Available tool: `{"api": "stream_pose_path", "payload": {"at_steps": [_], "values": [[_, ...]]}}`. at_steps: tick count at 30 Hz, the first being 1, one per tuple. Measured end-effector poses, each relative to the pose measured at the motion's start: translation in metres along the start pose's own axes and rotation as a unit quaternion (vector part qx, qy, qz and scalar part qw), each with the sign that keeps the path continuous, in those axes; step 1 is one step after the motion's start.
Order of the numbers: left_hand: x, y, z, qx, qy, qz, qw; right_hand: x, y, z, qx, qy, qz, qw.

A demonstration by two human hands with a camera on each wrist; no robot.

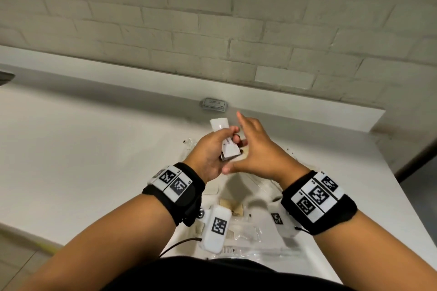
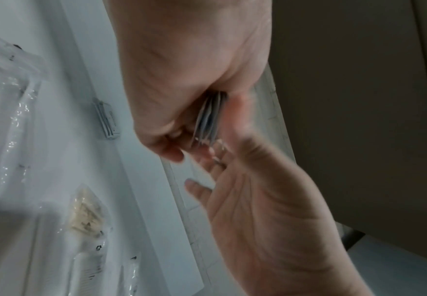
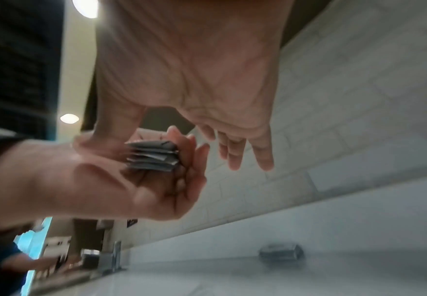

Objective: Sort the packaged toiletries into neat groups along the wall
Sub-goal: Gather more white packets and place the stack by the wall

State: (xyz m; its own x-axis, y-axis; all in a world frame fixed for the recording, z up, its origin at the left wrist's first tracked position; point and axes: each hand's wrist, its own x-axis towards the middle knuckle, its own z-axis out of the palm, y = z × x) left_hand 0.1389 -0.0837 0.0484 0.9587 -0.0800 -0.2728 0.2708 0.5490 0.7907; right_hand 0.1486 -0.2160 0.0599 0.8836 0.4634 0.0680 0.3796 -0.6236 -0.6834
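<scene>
While the left hand (image 1: 209, 151) pinches a stack of sachets (image 1: 230, 147) above the worktop (image 1: 94, 149), the right hand (image 1: 256, 149) hovers beside, grip spread. Next, I'd guess, they join the pile (image 1: 214, 104) at the back edge, squared up.

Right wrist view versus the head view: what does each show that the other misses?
Only the right wrist view shows the edges of the packets fanned in the left hand, so it is a stack of several, plus a faucet far along the counter. Only the head view shows the packets' white printed face and the clear-wrapped items lying below the wrists. Both show the right hand with straight fingers beside the stack, and the small grey pile set at the wall.
</scene>
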Motion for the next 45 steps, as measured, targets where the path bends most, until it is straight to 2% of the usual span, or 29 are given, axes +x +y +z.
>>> {"api": "stream_pose_path", "payload": {"at_steps": [1,3,4,6,8,11,15,17,18,19,20,21,22,23,24,25,26,28,30,31,33,35,38,45], "values": [[0.003,0.002,-0.001,-0.034,0.010,0.029,0.999,0.003,0.003,0.000,0.070,0.029,0.028,0.997],[0.008,0.006,-0.003,-0.079,0.020,0.079,0.994,0.007,0.004,0.000,0.210,0.087,0.099,0.969],[0.010,0.007,-0.003,-0.092,0.022,0.089,0.992,0.009,0.003,0.000,0.273,0.077,0.136,0.949],[0.012,0.005,-0.002,-0.095,0.018,0.086,0.992,0.012,0.001,0.004,0.359,0.007,0.168,0.918],[0.013,0.000,0.000,-0.082,0.011,0.070,0.994,0.015,-0.002,0.010,0.396,-0.021,0.163,0.903],[0.014,-0.004,-0.002,-0.059,-0.016,0.075,0.995,0.020,-0.003,0.017,0.450,-0.005,0.163,0.878],[0.020,-0.001,-0.014,-0.023,-0.048,0.086,0.995,0.028,0.001,0.017,0.460,-0.005,0.166,0.872],[0.027,0.003,-0.029,0.038,-0.020,0.130,0.991,0.033,0.005,0.014,0.459,-0.003,0.188,0.868],[0.031,0.009,-0.038,0.107,-0.008,0.175,0.979,0.037,0.008,0.012,0.451,-0.006,0.203,0.869],[0.034,0.019,-0.046,0.200,-0.011,0.226,0.953,0.040,0.013,0.010,0.437,-0.011,0.218,0.872],[0.034,0.030,-0.054,0.315,-0.039,0.263,0.911,0.043,0.016,0.007,0.419,-0.020,0.230,0.878],[0.035,0.041,-0.060,0.449,-0.078,0.278,0.846,0.046,0.019,0.006,0.403,-0.032,0.240,0.883],[0.038,0.051,-0.065,0.579,-0.125,0.267,0.760,0.051,0.021,0.006,0.391,-0.046,0.246,0.886],[0.043,0.058,-0.065,0.684,-0.170,0.252,0.663,0.057,0.023,0.007,0.381,-0.059,0.250,0.888],[0.049,0.064,-0.064,0.754,-0.201,0.241,0.578,0.062,0.024,0.008,0.369,-0.072,0.251,0.892],[0.054,0.066,-0.062,0.795,-0.219,0.229,0.518,0.068,0.025,0.010,0.355,-0.084,0.252,0.896],[0.061,0.069,-0.060,0.815,-0.224,0.227,0.485,0.076,0.026,0.013,0.346,-0.091,0.253,0.899],[0.079,0.071,-0.061,0.831,-0.216,0.239,0.453,0.091,0.028,0.016,0.333,-0.094,0.251,0.904],[0.096,0.073,-0.065,0.835,-0.205,0.237,0.452,0.103,0.030,0.018,0.290,-0.084,0.233,0.924],[0.108,0.075,-0.070,0.833,-0.198,0.232,0.462,0.111,0.032,0.019,0.227,-0.076,0.214,0.947],[0.132,0.078,-0.079,0.825,-0.183,0.214,0.491,0.128,0.035,0.023,0.027,-0.061,0.156,0.986],[0.155,0.079,-0.086,0.823,-0.179,0.189,0.504,0.145,0.040,0.033,-0.136,-0.045,0.109,0.984],[0.190,0.083,-0.095,0.823,-0.180,0.161,0.514,0.181,0.056,0.050,-0.232,-0.050,0.099,0.966],[0.249,0.081,-0.116,0.814,-0.156,0.120,0.547,0.253,0.078,0.063,-0.263,-0.087,0.138,0.951]]}}
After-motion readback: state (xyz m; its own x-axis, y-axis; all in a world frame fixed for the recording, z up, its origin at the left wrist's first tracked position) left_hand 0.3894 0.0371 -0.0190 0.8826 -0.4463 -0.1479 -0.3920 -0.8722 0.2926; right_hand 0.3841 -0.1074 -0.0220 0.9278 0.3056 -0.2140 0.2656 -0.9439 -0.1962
